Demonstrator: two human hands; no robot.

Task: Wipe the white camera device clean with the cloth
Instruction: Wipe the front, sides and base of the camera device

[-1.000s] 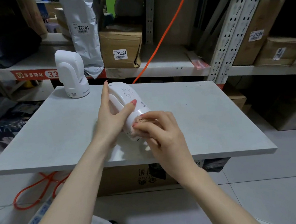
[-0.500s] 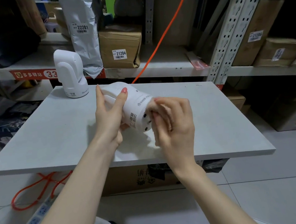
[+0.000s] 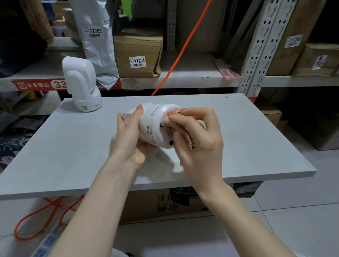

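Observation:
My left hand [image 3: 131,139] grips a white camera device [image 3: 155,125], held on its side above the grey table [image 3: 62,152] with its round base turned to the right. My right hand [image 3: 199,140] holds a small pale pink cloth [image 3: 182,127] bunched under the fingers and presses it against the base. Most of the cloth is hidden by my fingers. A second white camera device [image 3: 81,85] stands upright at the table's back left corner.
Metal shelving [image 3: 259,35] behind the table carries cardboard boxes [image 3: 139,54] and a grey parcel bag [image 3: 97,37]. An orange cable [image 3: 186,38] runs diagonally down behind the table. Another orange cable [image 3: 39,215] and a power strip [image 3: 43,250] lie on the floor at left.
The camera device lay on the table a second ago. My left hand lifted it and turned its base to the right, and my right hand moved the cloth onto the base.

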